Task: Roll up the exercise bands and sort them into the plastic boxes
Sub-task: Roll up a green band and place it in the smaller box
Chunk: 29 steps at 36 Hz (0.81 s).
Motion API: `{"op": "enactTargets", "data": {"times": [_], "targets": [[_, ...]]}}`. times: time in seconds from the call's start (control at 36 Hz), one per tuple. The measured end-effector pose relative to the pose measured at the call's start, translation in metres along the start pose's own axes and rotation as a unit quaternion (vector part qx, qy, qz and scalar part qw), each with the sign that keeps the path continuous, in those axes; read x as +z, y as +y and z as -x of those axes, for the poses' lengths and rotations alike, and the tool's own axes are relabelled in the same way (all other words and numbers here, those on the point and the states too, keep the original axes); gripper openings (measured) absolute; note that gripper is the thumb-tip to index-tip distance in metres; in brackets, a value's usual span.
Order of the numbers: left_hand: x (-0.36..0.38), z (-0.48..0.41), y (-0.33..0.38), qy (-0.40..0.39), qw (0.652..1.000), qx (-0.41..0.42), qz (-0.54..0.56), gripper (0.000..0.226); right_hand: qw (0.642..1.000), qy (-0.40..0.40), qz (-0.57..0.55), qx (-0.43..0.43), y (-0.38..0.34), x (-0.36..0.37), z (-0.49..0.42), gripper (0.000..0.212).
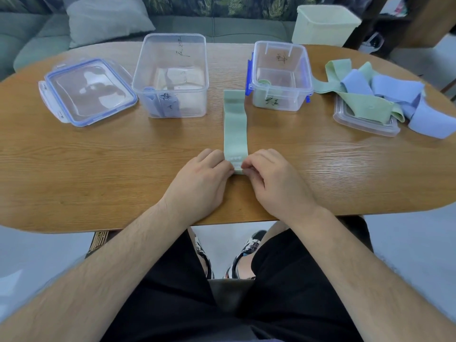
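Green band [235, 124] is laid flat on the table [98, 156], running straight away from the person, far end between the two boxes, near end at the table's front edge. That near end is pinched by both hands: left hand [201, 180] w/ fingertips pressed on the left corner, right hand [276, 180] w/ thumb & fingers closed on the right corner. Only a first small fold is turned up at the near end; the rest of the strip lies unrolled, so the roll is judged barely started.

Progress so far, as shown: a rolled green piece is seen inside the small box [280, 77], at its left side, & something blue, likely a rolled band, stands in the front-left corner of the big box [170, 77]. Box markings are handwritten, too small to be read. So approx one band per colour looks sorted.

Left to do: a loose pile [385, 99] of green & blue bands is heaped on a lid [365, 124] at the right, well apart from the hands; several strips are tangled there, exact count can't be told. Another lid [86, 91] lies at left, unused. Most of the job is judged still ahead.
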<state>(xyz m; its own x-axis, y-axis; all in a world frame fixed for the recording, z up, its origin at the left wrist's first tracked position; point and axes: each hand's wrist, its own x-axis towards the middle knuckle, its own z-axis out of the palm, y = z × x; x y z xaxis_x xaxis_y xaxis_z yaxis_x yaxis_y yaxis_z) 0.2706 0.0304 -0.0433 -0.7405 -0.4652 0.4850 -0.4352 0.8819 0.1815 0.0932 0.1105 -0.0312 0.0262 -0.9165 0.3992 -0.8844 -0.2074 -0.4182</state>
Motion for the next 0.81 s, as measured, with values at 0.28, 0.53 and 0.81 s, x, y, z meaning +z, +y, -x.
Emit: {"op": "enactTargets", "data": {"times": [0.28, 0.53, 0.81], "targets": [[0.001, 0.002, 0.001, -0.02, 0.999, -0.033, -0.018, 0.027, 0.999, 0.002, 0.029, -0.024, 0.003, -0.003, 0.003, 0.01], [0.003, -0.006, 0.003, -0.039, 0.997, -0.057, -0.046, 0.037, 0.998, 0.01, 0.061, -0.003, 0.005, 0.004, -0.009, 0.018], [0.013, -0.005, 0.0, 0.046, 0.995, -0.091, 0.005, 0.012, 0.996, 0.008, -0.053, 0.075, 0.006, -0.001, -0.003, 0.015]]}}
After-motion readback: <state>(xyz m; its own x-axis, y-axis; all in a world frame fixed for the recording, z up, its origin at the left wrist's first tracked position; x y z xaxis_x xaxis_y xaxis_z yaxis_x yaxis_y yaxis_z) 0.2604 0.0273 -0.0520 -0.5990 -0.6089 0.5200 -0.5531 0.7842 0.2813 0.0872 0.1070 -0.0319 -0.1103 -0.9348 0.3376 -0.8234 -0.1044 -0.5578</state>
